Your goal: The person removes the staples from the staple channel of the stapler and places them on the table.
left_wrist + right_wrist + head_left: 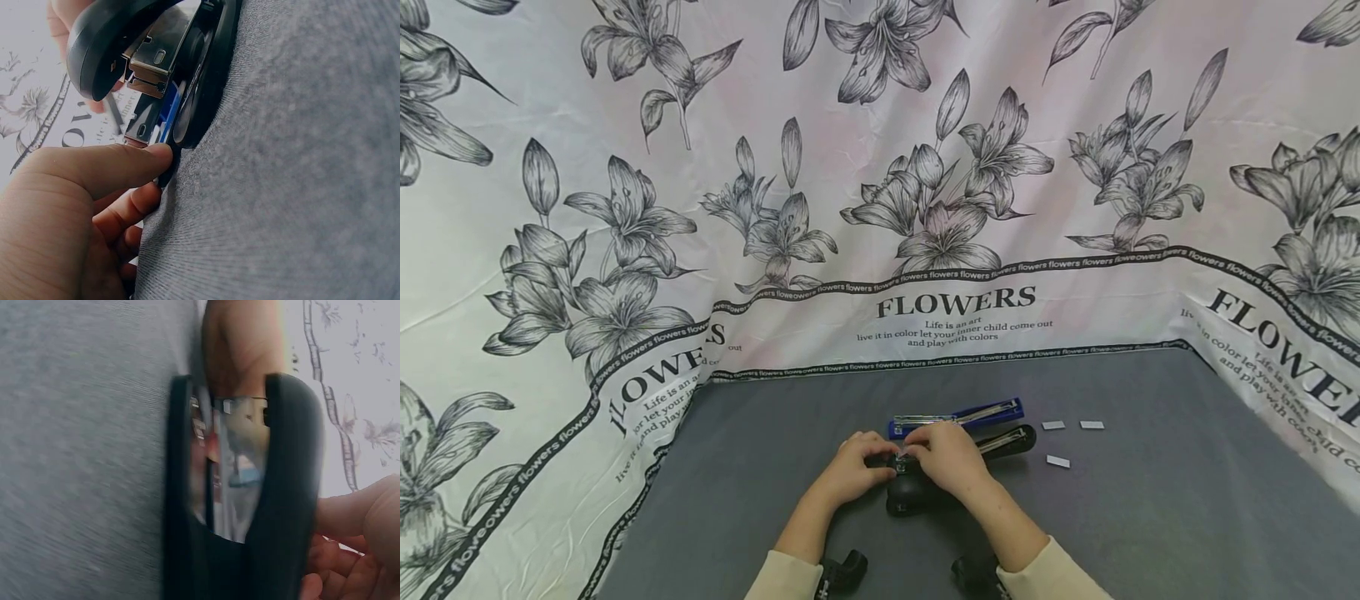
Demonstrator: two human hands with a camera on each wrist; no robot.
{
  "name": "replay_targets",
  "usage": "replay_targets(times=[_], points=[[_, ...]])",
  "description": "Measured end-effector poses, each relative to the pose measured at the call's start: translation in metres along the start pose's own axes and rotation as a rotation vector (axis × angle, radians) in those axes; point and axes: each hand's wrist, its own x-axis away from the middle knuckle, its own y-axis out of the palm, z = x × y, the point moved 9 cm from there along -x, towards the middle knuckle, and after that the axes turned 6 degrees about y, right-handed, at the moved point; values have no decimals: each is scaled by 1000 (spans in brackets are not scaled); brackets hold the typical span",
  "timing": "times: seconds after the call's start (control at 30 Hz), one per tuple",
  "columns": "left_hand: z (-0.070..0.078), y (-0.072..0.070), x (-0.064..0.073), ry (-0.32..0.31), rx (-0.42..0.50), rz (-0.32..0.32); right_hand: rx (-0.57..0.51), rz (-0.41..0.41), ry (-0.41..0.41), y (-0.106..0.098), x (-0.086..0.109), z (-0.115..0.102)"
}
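Note:
An opened black stapler [1013,442] lies on the table, its long metal rail exposed. My left hand [855,467] grips its left end between thumb and fingers; in the left wrist view the thumb lies right at its metal tip [142,128]. From the other side my right hand [951,458] reaches over this stapler, fingertips together near the same end. They pinch a small greyish staple strip [114,114], blurred in the left wrist view. Closest to me, a second black stapler [910,497] sits partly under my right wrist.
Just behind the hands lies an opened blue stapler [988,412]. Three small pale strips, a left one [1053,425], a right one [1092,425] and a nearer one [1057,461], lie to the right on the grey tablecloth [1150,517]. A flower-printed curtain [955,333] borders the table.

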Motion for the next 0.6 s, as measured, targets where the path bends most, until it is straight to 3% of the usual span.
replay_targets(times=[0.13,0.33,0.6], points=[[2,-1,-1,10,-3,-1,-45,-4,36,-11,-1,1],[-1,0,0,-22,-6,-11,-105,-1,85,-28,-1,3],[-1,0,0,-38,1,-5,-127,34,100,-53,1,5]])
